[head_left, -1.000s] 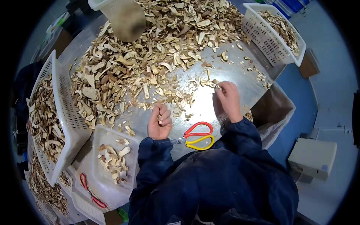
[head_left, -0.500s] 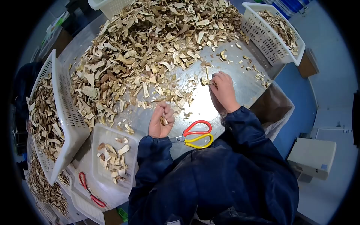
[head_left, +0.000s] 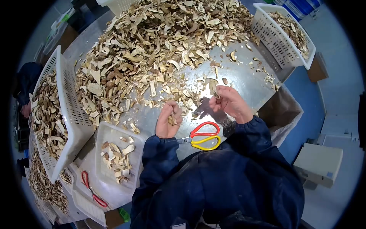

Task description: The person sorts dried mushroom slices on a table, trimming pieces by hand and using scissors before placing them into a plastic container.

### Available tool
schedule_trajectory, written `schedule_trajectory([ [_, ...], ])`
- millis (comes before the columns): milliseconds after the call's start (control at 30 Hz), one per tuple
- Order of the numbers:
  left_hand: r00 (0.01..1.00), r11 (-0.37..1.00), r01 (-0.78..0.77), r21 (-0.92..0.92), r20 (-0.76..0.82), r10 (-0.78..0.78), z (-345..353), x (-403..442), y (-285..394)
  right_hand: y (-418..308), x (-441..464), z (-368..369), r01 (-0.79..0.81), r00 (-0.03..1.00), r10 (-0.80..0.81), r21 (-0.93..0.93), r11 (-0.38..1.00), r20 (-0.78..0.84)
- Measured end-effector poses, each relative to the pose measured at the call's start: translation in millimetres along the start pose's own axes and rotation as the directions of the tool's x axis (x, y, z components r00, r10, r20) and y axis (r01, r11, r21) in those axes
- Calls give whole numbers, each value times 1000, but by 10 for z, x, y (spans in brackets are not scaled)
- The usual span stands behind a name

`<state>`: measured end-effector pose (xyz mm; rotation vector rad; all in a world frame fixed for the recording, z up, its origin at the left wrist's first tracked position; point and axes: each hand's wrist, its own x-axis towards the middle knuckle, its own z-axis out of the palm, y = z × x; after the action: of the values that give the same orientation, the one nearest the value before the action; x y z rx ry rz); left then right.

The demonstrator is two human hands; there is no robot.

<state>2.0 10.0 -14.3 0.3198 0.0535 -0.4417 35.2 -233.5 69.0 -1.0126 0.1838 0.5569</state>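
Observation:
Pinched in the fingertips of my right hand (head_left: 233,105) is a dried mushroom slice (head_left: 212,87), raised a little above the metal table (head_left: 244,89). My left hand (head_left: 167,121) is curled with its palm turned up, closed around a small mushroom piece (head_left: 172,120). Between my hands and my body lie scissors (head_left: 193,142) with one red and one yellow handle, the blades partly behind my left sleeve. A large heap of sliced dried mushrooms (head_left: 152,49) spreads beyond both hands. Left of my left arm, a shallow clear tray (head_left: 108,131) holds several mushroom pieces.
A white perforated basket (head_left: 74,110) of slices stands tilted at the left, another basket (head_left: 271,42) at the far right. Red-handled scissors (head_left: 90,189) lie by the tray. A lined bin (head_left: 284,119) sits beyond the table's right edge. Another person's hand (head_left: 26,110) shows far left.
My right hand has risen from the table surface with the mushroom slice, which now shows more fully. My left hand stays curled around its piece. The view has shifted slightly.

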Motion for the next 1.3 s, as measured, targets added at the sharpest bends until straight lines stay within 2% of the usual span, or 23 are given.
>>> schedule_trajectory([
  [100, 1000, 1000, 6, 4, 12, -6, -2, 3, 1, 110, 17, 11, -94, 995, 99, 160, 983, -20],
  [200, 1000, 999, 1, 45, -2, -1, -7, -2, 4, 173, 45, -3, -110, 994, 111, 121, 987, -6],
  [233, 1000, 999, 1, 49, -28, 0, 33, -12, 10, 171, 51, -8, -91, 996, 91, 51, 995, -5],
  [333, 1000, 997, 4, -73, 29, -2, -16, -17, 34, 163, 49, -160, -20, 1000, 19, -113, 993, -16],
  [367, 1000, 976, 0, -216, 7, 2, -38, -28, 25, 141, 25, -257, -23, 998, 14, -123, 992, -68],
  [500, 993, 919, -101, -382, 23, 119, -97, 3, 50, 70, -80, -391, -29, 980, -3, -158, 987, -197],
  [533, 987, 901, -116, -418, 49, 150, -96, 6, 62, 52, -94, -481, -27, 965, -43, -259, 965, -259],
  [600, 971, 860, -141, -491, 100, 217, -85, 7, 70, -12, -90, -643, -43, 919, -143, -455, 890, -366],
  [633, 962, 798, -146, -584, 105, 253, -59, 2, 67, -53, -97, -674, -103, 862, -246, -628, 771, -443],
  [700, 948, 780, -142, -609, 142, 283, -62, 7, 74, -153, -113, -675, -285, 724, -480, -849, 446, -495],
  [800, 949, 770, -124, -626, 152, 277, -66, 12, 67, -127, -12, -474, -231, 609, -765, -969, 82, -210],
  [833, 952, 769, -118, -628, 147, 267, -68, 13, 63, -144, 49, -299, -165, 689, -691, -976, 145, -219],
  [867, 955, 768, -120, -629, 139, 263, -69, 14, 60, -28, 170, -239, -16, 735, -663, -982, 188, -140],
  [900, 957, 767, -122, -629, 130, 259, -70, 14, 59, 69, 266, -78, 52, 788, -609, -977, 207, -87],
  [933, 959, 767, -124, -629, 122, 255, -69, 15, 62, 154, 365, 45, 146, 823, -565, -984, 100, 64],
  [1000, 961, 777, -132, -616, 113, 253, -66, 17, 68, 334, 534, 214, 253, 823, -525, -967, -2, 216],
  [1033, 961, 781, -139, -609, 108, 255, -70, 14, 78, 372, 591, 303, 220, 837, -495, -972, -83, 232],
  [1100, 995, 908, -82, -412, 14, 96, -64, -19, 105, 437, 648, 420, 187, 842, -467, -958, -220, 271],
  [1133, 999, 950, -39, -310, -47, 26, -40, -34, 123, 459, 676, 418, 182, 838, -468, -953, -244, 280],
  [1167, 989, 998, 52, 36, -144, -46, -3, -59, 132, 487, 713, 393, 178, 835, -468, -946, -269, 291],
  [1200, 984, 986, 142, 88, -121, -131, 47, -53, 135, 492, 738, 383, 176, 831, -467, -939, -295, 303],
  [1267, 950, 931, 311, 191, -88, -300, 107, -30, 109, 431, 749, 340, 227, 846, -455, -960, -165, 278],
  [1300, 950, 919, 310, 243, -107, -292, 120, -35, 86, 359, 708, 369, 220, 875, -430, -974, -59, 223],
])
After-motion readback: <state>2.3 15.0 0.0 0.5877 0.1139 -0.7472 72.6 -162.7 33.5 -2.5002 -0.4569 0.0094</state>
